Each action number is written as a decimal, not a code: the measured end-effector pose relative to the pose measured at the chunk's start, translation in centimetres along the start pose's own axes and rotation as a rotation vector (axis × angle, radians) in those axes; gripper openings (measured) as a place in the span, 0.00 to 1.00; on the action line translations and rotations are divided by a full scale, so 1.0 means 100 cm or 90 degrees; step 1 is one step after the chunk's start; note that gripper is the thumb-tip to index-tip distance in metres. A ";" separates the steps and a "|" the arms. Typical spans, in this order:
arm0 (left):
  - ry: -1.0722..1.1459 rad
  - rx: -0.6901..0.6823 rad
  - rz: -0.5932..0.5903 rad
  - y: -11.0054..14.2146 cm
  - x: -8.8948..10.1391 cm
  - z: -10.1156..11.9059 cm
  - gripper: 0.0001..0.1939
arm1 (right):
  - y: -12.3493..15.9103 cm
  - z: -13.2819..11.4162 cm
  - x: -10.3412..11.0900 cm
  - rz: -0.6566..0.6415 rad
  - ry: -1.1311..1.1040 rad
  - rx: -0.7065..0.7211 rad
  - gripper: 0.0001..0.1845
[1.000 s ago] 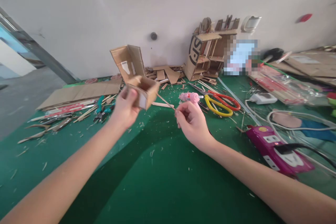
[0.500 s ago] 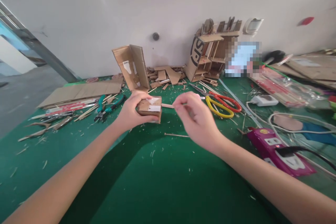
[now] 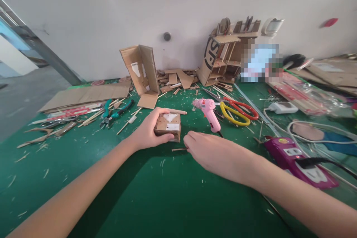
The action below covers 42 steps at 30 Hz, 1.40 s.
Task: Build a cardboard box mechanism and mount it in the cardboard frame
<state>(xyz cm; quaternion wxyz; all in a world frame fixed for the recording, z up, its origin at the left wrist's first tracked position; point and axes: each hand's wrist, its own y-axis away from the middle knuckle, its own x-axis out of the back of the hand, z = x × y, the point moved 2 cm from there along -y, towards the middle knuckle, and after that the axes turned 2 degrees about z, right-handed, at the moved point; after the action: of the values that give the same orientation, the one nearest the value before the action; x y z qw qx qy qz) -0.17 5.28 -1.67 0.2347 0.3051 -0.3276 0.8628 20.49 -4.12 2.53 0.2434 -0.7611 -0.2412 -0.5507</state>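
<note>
Left hand: at frame centre, gripping the small box between thumb and fingers
Small box: (image 3: 169, 128) right of the left palm (image 3: 147, 132)
Right hand: (image 3: 213, 154) right of centre, fingers bent together; cannot tell whether they pinch the thin stick
Thin stick: (image 3: 177, 150) protruding left from its fingertips, below the box
Glue gun: (image 3: 208, 110) above the right hand

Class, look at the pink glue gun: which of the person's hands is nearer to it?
The right hand. It is just on the near side of the pink glue gun, below its handle; the left hand is farther off to the left, gripping the small cardboard box.
</note>
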 end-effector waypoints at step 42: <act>-0.107 -0.050 0.058 0.018 -0.026 0.030 0.26 | -0.093 0.006 0.002 0.387 -1.052 -0.120 0.30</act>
<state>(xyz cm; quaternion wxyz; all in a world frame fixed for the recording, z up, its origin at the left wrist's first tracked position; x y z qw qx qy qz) 1.71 1.40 -2.42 0.1787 0.3517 -0.3929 0.8307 15.10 3.36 3.55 0.0635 -0.9639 -0.0809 0.2457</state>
